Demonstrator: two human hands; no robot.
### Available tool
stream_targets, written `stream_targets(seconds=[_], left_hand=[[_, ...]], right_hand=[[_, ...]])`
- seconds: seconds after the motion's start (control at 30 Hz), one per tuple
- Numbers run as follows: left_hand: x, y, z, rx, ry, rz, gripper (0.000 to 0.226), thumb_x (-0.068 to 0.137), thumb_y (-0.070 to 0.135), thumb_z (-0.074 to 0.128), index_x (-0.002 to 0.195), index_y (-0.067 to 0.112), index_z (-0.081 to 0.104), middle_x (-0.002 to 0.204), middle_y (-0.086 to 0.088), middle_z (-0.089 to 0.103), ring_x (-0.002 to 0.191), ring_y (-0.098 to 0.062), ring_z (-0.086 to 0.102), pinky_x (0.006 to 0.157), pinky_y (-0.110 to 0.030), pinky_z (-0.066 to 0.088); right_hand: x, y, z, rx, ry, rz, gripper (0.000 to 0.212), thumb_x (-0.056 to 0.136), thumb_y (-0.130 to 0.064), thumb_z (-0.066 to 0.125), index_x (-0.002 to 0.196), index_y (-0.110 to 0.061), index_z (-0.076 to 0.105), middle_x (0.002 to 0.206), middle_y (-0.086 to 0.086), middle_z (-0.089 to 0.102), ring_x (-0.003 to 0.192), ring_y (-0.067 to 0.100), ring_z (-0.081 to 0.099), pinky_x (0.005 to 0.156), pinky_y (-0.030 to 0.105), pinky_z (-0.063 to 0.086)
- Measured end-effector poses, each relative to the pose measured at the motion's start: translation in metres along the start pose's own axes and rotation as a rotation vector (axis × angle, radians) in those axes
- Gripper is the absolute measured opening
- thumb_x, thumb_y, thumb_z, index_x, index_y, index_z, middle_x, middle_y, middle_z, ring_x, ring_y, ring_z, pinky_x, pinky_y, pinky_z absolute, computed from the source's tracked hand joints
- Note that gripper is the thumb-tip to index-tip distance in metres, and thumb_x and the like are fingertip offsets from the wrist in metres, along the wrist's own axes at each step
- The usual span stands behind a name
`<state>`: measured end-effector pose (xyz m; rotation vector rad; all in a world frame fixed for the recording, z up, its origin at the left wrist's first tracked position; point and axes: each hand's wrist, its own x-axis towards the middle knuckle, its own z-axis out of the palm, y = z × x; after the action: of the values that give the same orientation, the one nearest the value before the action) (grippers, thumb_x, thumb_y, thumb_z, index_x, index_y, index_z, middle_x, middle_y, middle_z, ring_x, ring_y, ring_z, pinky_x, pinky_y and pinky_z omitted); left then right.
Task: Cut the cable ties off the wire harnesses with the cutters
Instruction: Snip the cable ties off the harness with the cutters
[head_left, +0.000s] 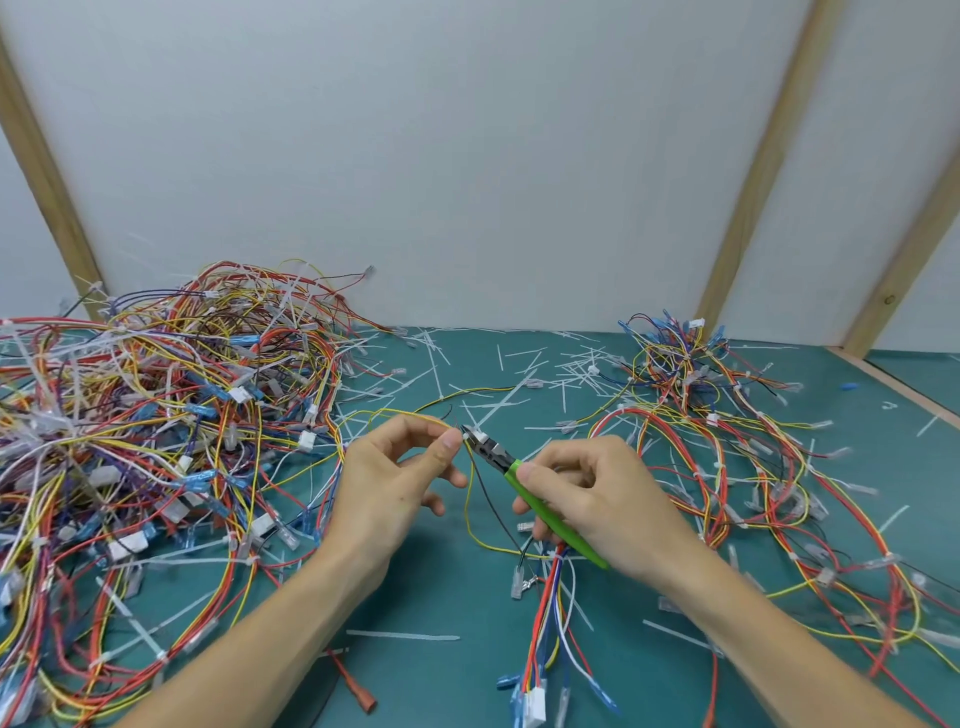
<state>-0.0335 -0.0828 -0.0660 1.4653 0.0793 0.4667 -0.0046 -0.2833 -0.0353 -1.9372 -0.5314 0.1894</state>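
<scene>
Two heaps of wire harnesses flank the green desk (447, 597): the big pile (156, 426) at its left edge, a looser one (727, 441) right. Mid-desk, left hand (389, 483) pinches yellow wires (470, 499); right hand (587, 499) grips green-handled cutters (506, 462), tips at a white cable tie (475, 432).

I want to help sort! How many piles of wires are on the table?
2 big piles: one on the left, one on the right. One more bundle lies between the hands, the left hand pinching its wires. More may be out of view.
</scene>
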Motion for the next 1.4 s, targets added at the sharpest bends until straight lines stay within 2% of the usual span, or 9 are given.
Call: stream_targets(seconds=[0.1, 0.33, 0.77, 1.13, 1.3, 1.4], left_hand=[[-0.0001, -0.0003, -0.0012, 0.008, -0.020, -0.021, 0.015, 0.088, 0.017, 0.073, 0.086, 0.004, 0.067, 0.075, 0.001, 0.065, 0.059, -0.019, 0.066, 0.042, -0.028, 0.046], [-0.0006, 0.0008, -0.0020, -0.004, -0.052, -0.041, 0.016, 0.088, 0.020, 0.072, 0.084, 0.005, 0.067, 0.075, -0.002, 0.064, 0.060, -0.019, 0.065, 0.042, -0.027, 0.045], [-0.0015, 0.0024, -0.0039, -0.007, -0.067, -0.056, 0.014, 0.090, 0.017, 0.072, 0.083, 0.005, 0.067, 0.074, -0.002, 0.063, 0.059, -0.019, 0.062, 0.043, -0.026, 0.044], [-0.0007, 0.0020, -0.0039, -0.004, -0.074, -0.059, 0.014, 0.089, 0.018, 0.071, 0.083, 0.005, 0.067, 0.073, -0.001, 0.063, 0.055, -0.018, 0.059, 0.043, -0.026, 0.045], [-0.0009, 0.0023, -0.0041, -0.017, -0.074, -0.068, 0.018, 0.085, 0.022, 0.073, 0.083, 0.006, 0.067, 0.073, -0.001, 0.064, 0.054, -0.018, 0.059, 0.043, -0.026, 0.045], [-0.0015, 0.0026, -0.0045, -0.026, -0.079, -0.067, 0.019, 0.084, 0.024, 0.073, 0.083, 0.006, 0.067, 0.073, -0.001, 0.063, 0.054, -0.018, 0.059, 0.043, -0.026, 0.045]], right_hand=[[-0.0019, -0.0008, 0.0014, -0.042, 0.023, -0.013, 0.027, 0.098, -0.023, 0.067, 0.075, -0.009, 0.073, 0.070, 0.004, 0.076, 0.058, 0.025, 0.071, 0.061, 0.046, 0.061], [-0.0022, -0.0023, 0.0025, -0.118, 0.068, -0.054, 0.029, 0.096, -0.026, 0.068, 0.070, -0.014, 0.073, 0.059, -0.003, 0.071, 0.051, 0.013, 0.068, 0.059, 0.043, 0.060], [-0.0025, -0.0034, 0.0046, -0.165, 0.090, -0.086, 0.028, 0.094, -0.026, 0.069, 0.068, -0.018, 0.071, 0.059, -0.001, 0.071, 0.051, 0.014, 0.068, 0.057, 0.035, 0.059], [-0.0016, -0.0010, 0.0043, -0.198, 0.098, -0.087, 0.029, 0.093, -0.030, 0.068, 0.067, -0.017, 0.070, 0.055, 0.001, 0.069, 0.050, 0.011, 0.066, 0.053, 0.022, 0.048], [-0.0023, -0.0010, 0.0043, -0.193, 0.104, -0.090, 0.029, 0.092, -0.031, 0.068, 0.067, -0.017, 0.070, 0.055, 0.002, 0.069, 0.049, 0.010, 0.066, 0.051, 0.020, 0.046], [-0.0030, -0.0028, 0.0043, -0.195, 0.113, -0.099, 0.031, 0.088, -0.038, 0.065, 0.067, -0.017, 0.070, 0.055, 0.003, 0.068, 0.049, 0.012, 0.065, 0.052, 0.023, 0.047]])
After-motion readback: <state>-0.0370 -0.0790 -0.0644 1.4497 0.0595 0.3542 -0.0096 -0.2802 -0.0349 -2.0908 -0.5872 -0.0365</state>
